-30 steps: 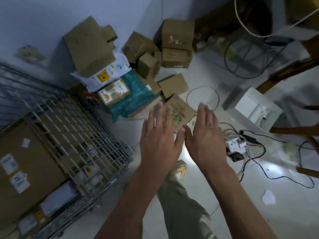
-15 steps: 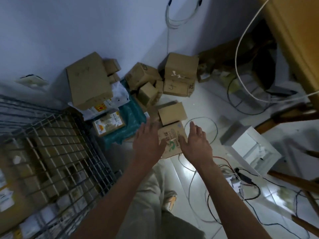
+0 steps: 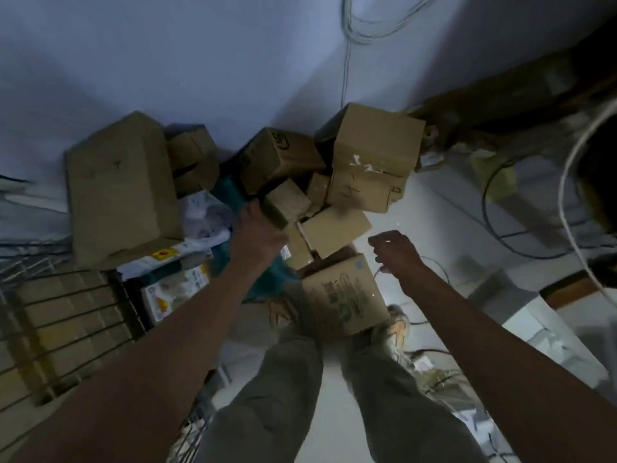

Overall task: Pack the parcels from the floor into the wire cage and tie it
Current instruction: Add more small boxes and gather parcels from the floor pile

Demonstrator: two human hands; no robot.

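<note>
Many cardboard parcels remain on the floor; the wire cage is partly filled and untied. The left hand grips a small box; the right hand hangs loosely curled, holding nothing.

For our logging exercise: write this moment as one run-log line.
left hand: reaching at small cardboard box | right hand: loosely curled, empty | wire cage: partly filled | parcels on floor: many

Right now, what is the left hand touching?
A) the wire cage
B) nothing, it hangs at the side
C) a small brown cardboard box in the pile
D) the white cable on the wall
C: the left hand reaches into the pile and its fingers meet the small brown cardboard box, whether the grip has closed is blurred; the right hand hovers apart, loosely curled.
</note>
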